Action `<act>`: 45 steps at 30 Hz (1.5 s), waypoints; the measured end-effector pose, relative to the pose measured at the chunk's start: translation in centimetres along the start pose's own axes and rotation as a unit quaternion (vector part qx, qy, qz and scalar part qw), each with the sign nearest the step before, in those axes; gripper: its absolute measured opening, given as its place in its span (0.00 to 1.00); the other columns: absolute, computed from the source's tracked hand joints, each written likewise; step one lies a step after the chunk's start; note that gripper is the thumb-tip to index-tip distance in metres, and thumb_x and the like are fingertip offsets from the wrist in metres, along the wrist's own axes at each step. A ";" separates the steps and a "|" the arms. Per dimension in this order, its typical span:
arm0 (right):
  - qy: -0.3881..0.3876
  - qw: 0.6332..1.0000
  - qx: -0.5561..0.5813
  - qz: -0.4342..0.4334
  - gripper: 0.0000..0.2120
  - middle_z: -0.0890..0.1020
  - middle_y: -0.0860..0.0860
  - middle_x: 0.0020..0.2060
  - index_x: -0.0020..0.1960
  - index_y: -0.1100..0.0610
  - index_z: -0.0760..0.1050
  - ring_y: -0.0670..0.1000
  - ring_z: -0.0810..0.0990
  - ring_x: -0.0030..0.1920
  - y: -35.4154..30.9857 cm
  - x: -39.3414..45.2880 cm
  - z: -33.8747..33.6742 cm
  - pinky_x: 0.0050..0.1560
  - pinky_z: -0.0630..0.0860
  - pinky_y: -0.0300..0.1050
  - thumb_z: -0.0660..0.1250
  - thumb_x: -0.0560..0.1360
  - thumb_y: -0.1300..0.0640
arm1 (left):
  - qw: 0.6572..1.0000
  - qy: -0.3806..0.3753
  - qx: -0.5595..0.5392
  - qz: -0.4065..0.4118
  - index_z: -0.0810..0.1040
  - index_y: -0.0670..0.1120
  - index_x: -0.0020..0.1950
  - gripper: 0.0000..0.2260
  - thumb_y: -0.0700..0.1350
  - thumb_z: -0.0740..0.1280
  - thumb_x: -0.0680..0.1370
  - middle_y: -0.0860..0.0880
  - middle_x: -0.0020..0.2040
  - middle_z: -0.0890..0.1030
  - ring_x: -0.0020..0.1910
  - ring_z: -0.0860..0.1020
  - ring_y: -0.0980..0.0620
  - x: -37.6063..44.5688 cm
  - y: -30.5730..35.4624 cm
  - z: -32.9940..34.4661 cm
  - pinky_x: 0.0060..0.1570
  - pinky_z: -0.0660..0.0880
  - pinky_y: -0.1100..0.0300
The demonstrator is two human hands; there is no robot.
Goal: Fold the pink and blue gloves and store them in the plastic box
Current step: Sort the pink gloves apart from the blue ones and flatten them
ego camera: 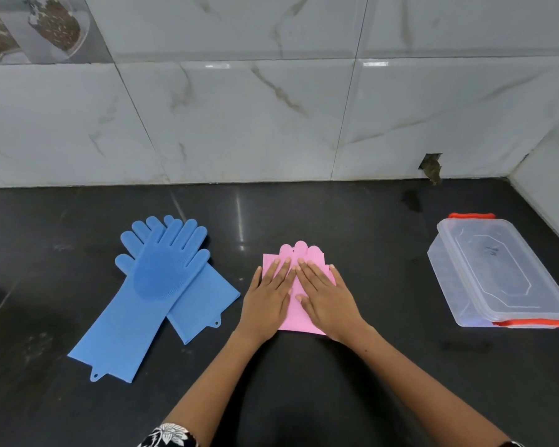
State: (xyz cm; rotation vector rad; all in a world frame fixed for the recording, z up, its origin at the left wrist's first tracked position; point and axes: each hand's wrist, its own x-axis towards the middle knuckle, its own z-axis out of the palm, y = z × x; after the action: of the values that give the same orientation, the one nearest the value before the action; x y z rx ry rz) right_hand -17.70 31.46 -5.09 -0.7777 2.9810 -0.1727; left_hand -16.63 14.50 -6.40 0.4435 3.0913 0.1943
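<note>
Both hands — left hand (267,296) and right hand (326,300) — lie flat, fingers spread, pressing the folded pink gloves (299,253) onto the counter (336,221), likely setting the crease. Blue gloves (162,285) wait unfolded to the left — the lidded plastic box (497,272) sits well right.

We see blue gloves (155,282), a pink glove (299,312), a clear plastic box (497,272) with orange-red clips (471,215), a glossy black counter (336,382), white grey-veined marble tiles (239,117), a black-and-white floral sleeve (168,435)
</note>
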 end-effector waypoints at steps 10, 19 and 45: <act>-0.016 0.999 0.030 0.000 0.41 0.40 0.43 0.75 0.77 0.52 0.41 0.41 0.37 0.74 2.5 -1.2 0.4 0.74 0.35 0.52 0.41 0.73 0.28 | 0.998 -0.023 -0.060 0.021 0.33 0.57 0.73 0.28 0.63 0.41 0.79 0.58 0.76 0.36 0.75 0.35 0.58 -0.2 -0.8 0.2 0.73 0.36 0.53; -0.025 0.998 0.050 -0.012 0.43 0.37 0.41 0.74 0.76 0.50 0.38 0.40 0.35 0.73 3.0 -1.2 0.2 0.73 0.34 0.52 0.43 0.71 0.26 | 0.998 -0.010 -0.056 0.035 0.35 0.56 0.75 0.31 0.67 0.40 0.77 0.57 0.77 0.38 0.75 0.35 0.57 -0.6 -0.9 0.0 0.74 0.37 0.54; 0.206 0.940 0.131 0.237 0.13 0.83 0.50 0.55 0.58 0.54 0.78 0.49 0.81 0.53 4.5 -6.7 -10.3 0.55 0.78 0.43 0.64 0.77 0.51 | 0.962 0.106 -0.195 0.157 0.75 0.47 0.67 0.15 0.45 0.59 0.81 0.50 0.67 0.76 0.66 0.72 0.53 2.1 7.9 -7.8 0.65 0.67 0.60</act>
State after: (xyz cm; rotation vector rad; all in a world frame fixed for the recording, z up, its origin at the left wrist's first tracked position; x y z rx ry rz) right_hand -14.91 39.60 4.77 0.0257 3.3065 -0.7663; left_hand -16.65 21.62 2.29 0.9398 3.0395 0.8899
